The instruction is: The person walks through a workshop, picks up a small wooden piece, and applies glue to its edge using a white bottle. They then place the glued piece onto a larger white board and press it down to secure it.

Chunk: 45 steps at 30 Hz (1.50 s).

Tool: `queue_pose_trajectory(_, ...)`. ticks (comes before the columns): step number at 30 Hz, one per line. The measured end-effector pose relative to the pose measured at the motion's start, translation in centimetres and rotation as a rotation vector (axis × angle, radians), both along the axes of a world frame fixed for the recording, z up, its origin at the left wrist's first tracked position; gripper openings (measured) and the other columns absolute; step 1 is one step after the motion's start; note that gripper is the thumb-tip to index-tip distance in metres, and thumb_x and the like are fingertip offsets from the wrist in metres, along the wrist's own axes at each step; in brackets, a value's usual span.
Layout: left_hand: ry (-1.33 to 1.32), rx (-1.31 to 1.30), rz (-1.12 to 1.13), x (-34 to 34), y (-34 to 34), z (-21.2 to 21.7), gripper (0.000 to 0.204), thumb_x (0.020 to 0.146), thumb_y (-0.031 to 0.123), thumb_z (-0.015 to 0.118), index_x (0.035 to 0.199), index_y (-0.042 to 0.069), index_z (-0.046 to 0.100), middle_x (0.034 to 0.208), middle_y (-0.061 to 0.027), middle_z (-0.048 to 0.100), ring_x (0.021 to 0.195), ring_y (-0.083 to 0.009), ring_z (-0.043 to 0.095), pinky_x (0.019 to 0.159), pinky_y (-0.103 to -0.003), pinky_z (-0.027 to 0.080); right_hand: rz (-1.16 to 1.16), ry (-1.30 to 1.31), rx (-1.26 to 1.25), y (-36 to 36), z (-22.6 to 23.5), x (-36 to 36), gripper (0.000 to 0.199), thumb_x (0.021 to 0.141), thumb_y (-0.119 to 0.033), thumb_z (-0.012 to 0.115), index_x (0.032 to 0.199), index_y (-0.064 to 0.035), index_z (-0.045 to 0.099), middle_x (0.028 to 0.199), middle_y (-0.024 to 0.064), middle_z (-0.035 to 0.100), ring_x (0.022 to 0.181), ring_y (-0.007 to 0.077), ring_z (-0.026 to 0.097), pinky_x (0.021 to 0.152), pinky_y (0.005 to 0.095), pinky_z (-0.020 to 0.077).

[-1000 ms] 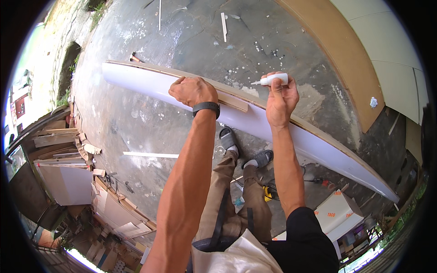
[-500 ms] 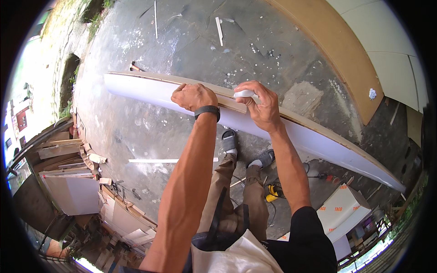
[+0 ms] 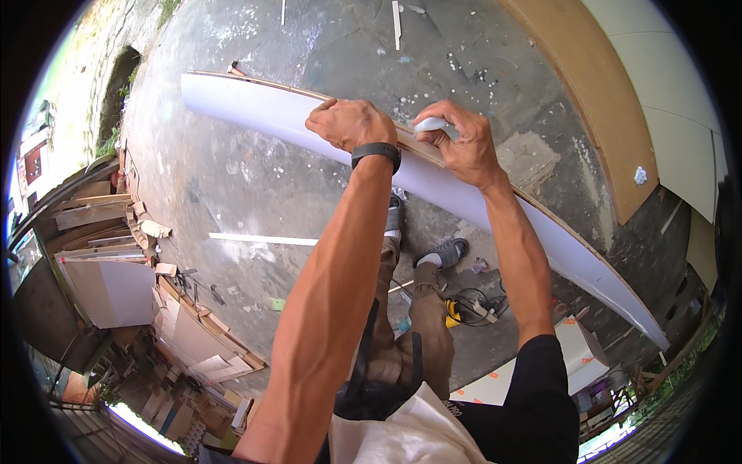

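Note:
A long white panel (image 3: 456, 197) stands on its narrow side across the view, its brown edge facing up. My left hand (image 3: 352, 124), with a dark band at the wrist, is closed over that upper edge left of the middle. Its fingertips are hidden. To the right of it, my right hand (image 3: 468, 145) is wrapped round a small white rounded object (image 3: 434, 126), held just over the same edge. My fingers cover much of that object, so its kind is unclear.
A hammer (image 3: 234, 69) lies behind the panel's left end. White strips (image 3: 263, 240) lie on the stained concrete floor. Yellow-bodied tool (image 3: 452, 313) and cables sit beside my feet. Stacked boards (image 3: 100, 209) stand at left; a large brown sheet (image 3: 595, 108) lies at far right.
Both hands sit higher and slightly farther right in the picture, and the view itself has shifted. Each hand keeps its hold; the white object is tilted differently.

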<state>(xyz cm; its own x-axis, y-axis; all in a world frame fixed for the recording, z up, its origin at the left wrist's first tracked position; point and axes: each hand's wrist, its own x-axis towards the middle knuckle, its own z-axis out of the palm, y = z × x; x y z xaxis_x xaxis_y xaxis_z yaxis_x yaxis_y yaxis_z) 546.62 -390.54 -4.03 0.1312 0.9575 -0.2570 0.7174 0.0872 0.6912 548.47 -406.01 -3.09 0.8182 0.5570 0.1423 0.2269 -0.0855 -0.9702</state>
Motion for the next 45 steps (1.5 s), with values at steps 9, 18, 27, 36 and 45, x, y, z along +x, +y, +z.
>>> queue_pose_trajectory(9, -0.047, -0.041, 0.045, 0.5, -0.5, 1.8, 0.017, 0.099, 0.005, 0.052, 0.112, -0.006, 0.054, 0.121, -0.0195, 0.051, 0.110, -0.0363, 0.059, 0.098, -0.044, 0.050, -0.048, -0.152, 0.015, 0.4, 0.1, -0.2, 0.031, 0.075, 0.019, 0.070, 0.096, -0.0025, 0.065, 0.090, 0.0078, 0.072, 0.080, 0.0208, 0.074, 0.068, 0.0328, 0.0592)
queue_pose_trajectory(18, -0.036, -0.033, 0.031, 0.5, -0.2, 1.1, 0.016, 0.098, 0.005, 0.052, 0.109, -0.006, 0.055, 0.121, -0.0200, 0.050, 0.109, -0.0375, 0.059, 0.098, -0.045, 0.051, -0.051, -0.191, 0.000, 0.4, -0.4, 0.3, 0.031, 0.073, 0.015, 0.074, 0.095, -0.0039, 0.065, 0.088, 0.0087, 0.071, 0.078, 0.0257, 0.072, 0.066, 0.0367, 0.0566)
queue_pose_trajectory(27, -0.009, -0.023, 0.028, 0.3, 0.0, 0.5, 0.016, 0.099, 0.007, 0.052, 0.110, -0.006, 0.054, 0.120, -0.0202, 0.051, 0.111, -0.0369, 0.058, 0.100, -0.045, 0.050, -0.024, -0.283, -0.002, 0.5, 0.5, 0.0, 0.032, 0.072, 0.014, 0.076, 0.096, -0.0051, 0.065, 0.087, 0.0094, 0.071, 0.078, 0.0278, 0.072, 0.065, 0.0382, 0.0556)
queue_pose_trajectory(36, -0.006, 0.018, -0.010, 0.0, 0.0, 0.3, 0.019, 0.099, 0.008, 0.054, 0.112, -0.006, 0.054, 0.121, -0.0204, 0.051, 0.113, -0.0360, 0.056, 0.101, -0.044, 0.048, -0.052, -0.279, -0.043, 0.7, -0.3, 0.8, 0.030, 0.073, 0.011, 0.078, 0.095, -0.0051, 0.065, 0.087, 0.0082, 0.071, 0.078, 0.0266, 0.072, 0.065, 0.0359, 0.0563)
queue_pose_trajectory(45, -0.033, -0.030, 0.005, 0.2, -0.4, 1.0, 0.018, 0.098, 0.005, 0.053, 0.113, -0.006, 0.054, 0.121, -0.0205, 0.051, 0.110, -0.0374, 0.059, 0.100, -0.045, 0.050, -0.075, -0.234, -0.003, -0.3, 0.9, 0.6, 0.025, 0.077, 0.008, 0.079, 0.094, -0.0044, 0.066, 0.086, 0.0068, 0.073, 0.076, 0.0218, 0.074, 0.065, 0.0335, 0.0570)
